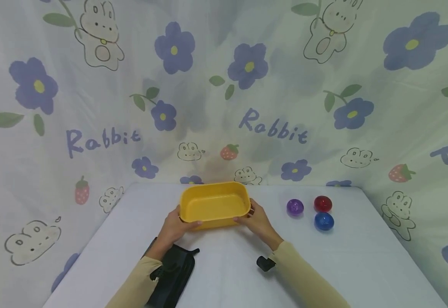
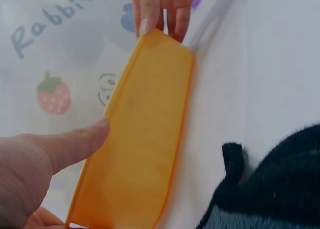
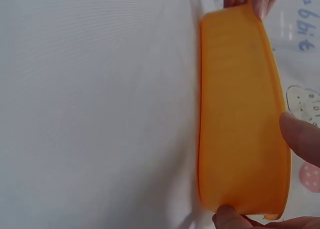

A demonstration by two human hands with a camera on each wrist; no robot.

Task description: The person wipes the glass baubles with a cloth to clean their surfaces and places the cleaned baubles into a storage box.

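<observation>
Both hands hold a yellow rectangular plastic tub [image 1: 214, 223] by its two short ends near the back of the white table. At its left end is my left hand [image 1: 173, 229], thumb along the near rim and fingers around the side. My right hand [image 1: 260, 222] grips the opposite end, with its thumb over the near rim. In the head view the tub's inside shows nothing in it. The left wrist view shows the long outer wall of the tub [image 2: 137, 139] between both hands. Whether its base touches the table I cannot tell.
Right of the tub lie three glossy round objects: purple [image 1: 295, 207], red [image 1: 322, 204] and blue [image 1: 324, 221]. A black cloth pouch [image 1: 175, 273] with a small tab lies under the left forearm. A printed rabbit curtain [image 1: 208, 94] hangs behind the table.
</observation>
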